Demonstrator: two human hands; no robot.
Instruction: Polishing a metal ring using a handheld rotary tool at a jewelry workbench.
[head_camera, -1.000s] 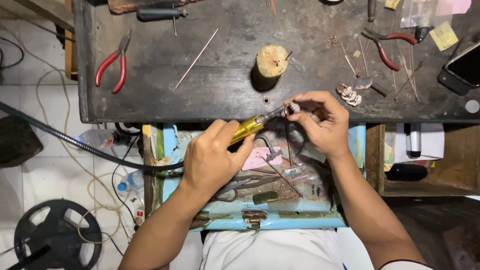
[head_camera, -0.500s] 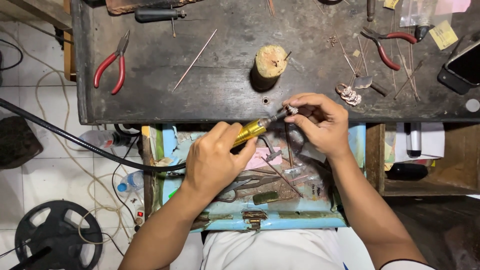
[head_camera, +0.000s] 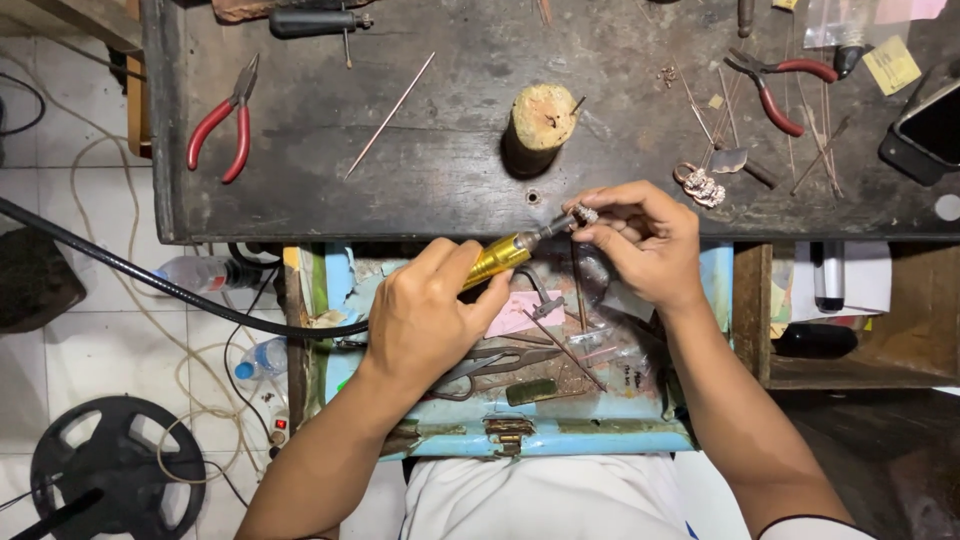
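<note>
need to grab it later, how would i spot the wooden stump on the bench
Start at the dark workbench across the top of the view. Near the middle of it, just above the right hand, stands a short pale wooden peg. It is the only upright round block there; the red-handled pliers and thin rods lie flat.

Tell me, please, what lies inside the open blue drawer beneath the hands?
The blue drawer shows scissors, a pink paper, thin rods and small scraps. The left hand and right hand cover the rest.

Rotary handpiece (head_camera: 497, 258): glossy gold-tone metal. Workbench top (head_camera: 450, 170): dark, rough, scarred wood. Wooden peg (head_camera: 540, 118): raw, matt. Pliers (head_camera: 222, 125): glossy red plastic grips. Drawer (head_camera: 600, 430): chipped blue paint.
</note>
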